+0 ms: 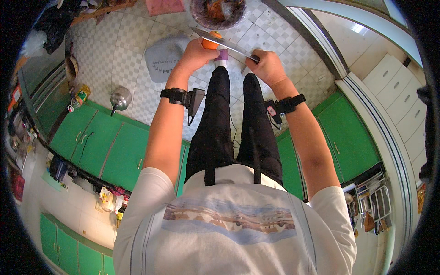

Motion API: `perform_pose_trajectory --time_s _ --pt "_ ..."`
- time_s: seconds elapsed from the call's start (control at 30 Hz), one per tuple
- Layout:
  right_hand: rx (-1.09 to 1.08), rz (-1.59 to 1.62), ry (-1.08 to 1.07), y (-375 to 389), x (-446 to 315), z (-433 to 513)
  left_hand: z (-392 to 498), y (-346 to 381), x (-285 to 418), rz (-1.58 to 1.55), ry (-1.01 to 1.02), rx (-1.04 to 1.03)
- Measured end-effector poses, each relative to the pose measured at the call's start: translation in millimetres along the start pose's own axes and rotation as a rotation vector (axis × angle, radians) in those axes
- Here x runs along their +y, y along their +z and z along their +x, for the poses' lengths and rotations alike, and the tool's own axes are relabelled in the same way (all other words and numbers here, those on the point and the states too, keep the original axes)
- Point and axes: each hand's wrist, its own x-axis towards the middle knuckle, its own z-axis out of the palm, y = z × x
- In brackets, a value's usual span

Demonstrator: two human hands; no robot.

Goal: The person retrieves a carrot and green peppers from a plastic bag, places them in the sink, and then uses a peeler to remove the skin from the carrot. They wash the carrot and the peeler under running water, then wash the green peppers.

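Beyond my knees, my left hand is closed around an orange carrot, whose cut or rounded end points up and away from me. My right hand grips the dark handle of a large kitchen knife. The blade runs to the left across the carrot, its tip reaching past my left hand. Whether the edge bites into the carrot cannot be told. Just ahead, on the floor, stands a round basin lined with clear plastic, with orange-brown pieces inside.
A grey mat with writing lies on the tiled floor to the left. Behind it are a metal kettle and an oil bottle beside green cabinets. A pink sheet is near the basin. A sliding-door track runs along the right.
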Motion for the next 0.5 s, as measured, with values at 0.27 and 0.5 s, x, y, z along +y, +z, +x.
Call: perform_pose_trajectory --time_s 0.27,0.5 --pt "-0.005 -0.054 0.046 7.9 24.0 13.8 14.9 26.6 -3.6 0.394 0.176 0.416" --pt "-0.031 -0.097 0.066 15.9 33.8 26.1 30.9 6.9 -14.4 0.272 0.249 0.218"
